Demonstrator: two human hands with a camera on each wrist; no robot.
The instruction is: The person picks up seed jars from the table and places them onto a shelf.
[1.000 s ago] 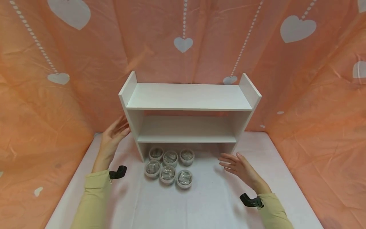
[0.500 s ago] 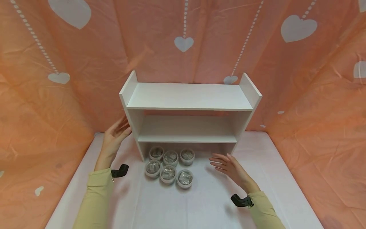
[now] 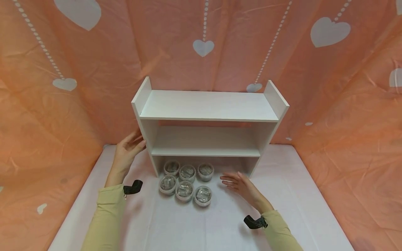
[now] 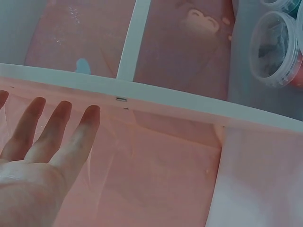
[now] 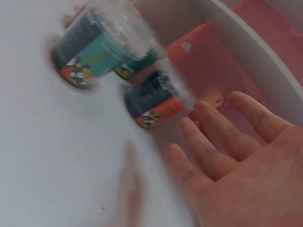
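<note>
A white shelf unit [image 3: 205,150] stands at the back of the table. My left hand [image 3: 125,153] is at its left side panel, fingers extended with the tips right at the panel edge in the left wrist view. Several lidded plastic tubs [image 3: 184,191] are grouped in front of and partly under the bottom shelf. Their clear lids show grey contents from above. My right hand [image 3: 242,188] hovers to their right, fingers spread and holding nothing. In the right wrist view its fingertips are close to a tub with a dark and red label [image 5: 154,101]; a teal-labelled tub [image 5: 87,52] stands beyond.
The upper shelf [image 3: 207,106] has raised side panels. A white cloth covers the table [image 3: 176,230]. Orange sheeting with white hearts [image 3: 203,48] hangs behind and at both sides. Black camera mounts [image 3: 133,187] sit on both wrists.
My right hand has moved left toward the tubs, from beside the unit's right end. My left hand has shifted slightly right, closer against the side panel. The tubs stay put.
</note>
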